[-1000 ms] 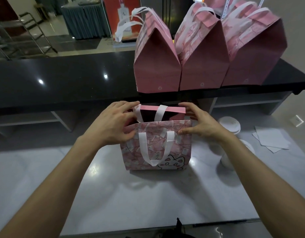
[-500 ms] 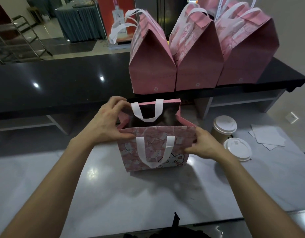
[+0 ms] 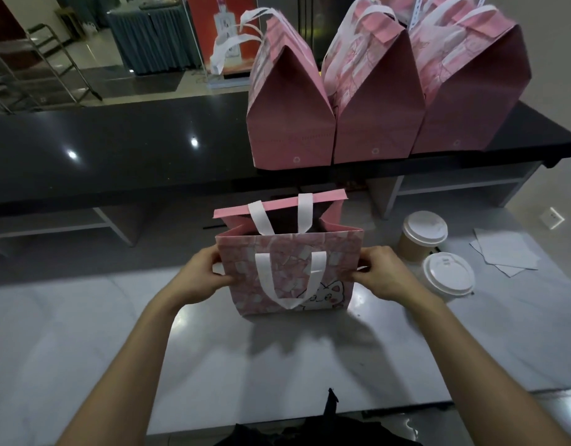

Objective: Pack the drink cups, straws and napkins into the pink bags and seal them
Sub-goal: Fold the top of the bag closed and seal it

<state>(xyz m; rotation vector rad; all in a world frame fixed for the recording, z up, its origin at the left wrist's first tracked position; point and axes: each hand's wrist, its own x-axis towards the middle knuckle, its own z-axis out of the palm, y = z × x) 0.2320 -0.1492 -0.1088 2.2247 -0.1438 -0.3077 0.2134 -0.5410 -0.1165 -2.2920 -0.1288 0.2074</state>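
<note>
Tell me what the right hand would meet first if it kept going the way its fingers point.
The right hand points left, its fingers already pinching the open pink bag at its right side, so it would press into that wall first.

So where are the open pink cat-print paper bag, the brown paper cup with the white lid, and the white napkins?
Open pink cat-print paper bag (image 3: 287, 268): head view, front panel.
Brown paper cup with white lid (image 3: 424, 228): head view, lid top.
White napkins (image 3: 506, 252): head view, top sheet.

Pale marble counter (image 3: 84, 333) carries one open pink bag (image 3: 290, 272), two lidded cups (image 3: 424, 233) (image 3: 448, 280) to its right and white napkins (image 3: 506, 252) beyond; black upper ledge (image 3: 117, 149) carries three closed pink bags (image 3: 290, 123)
</note>
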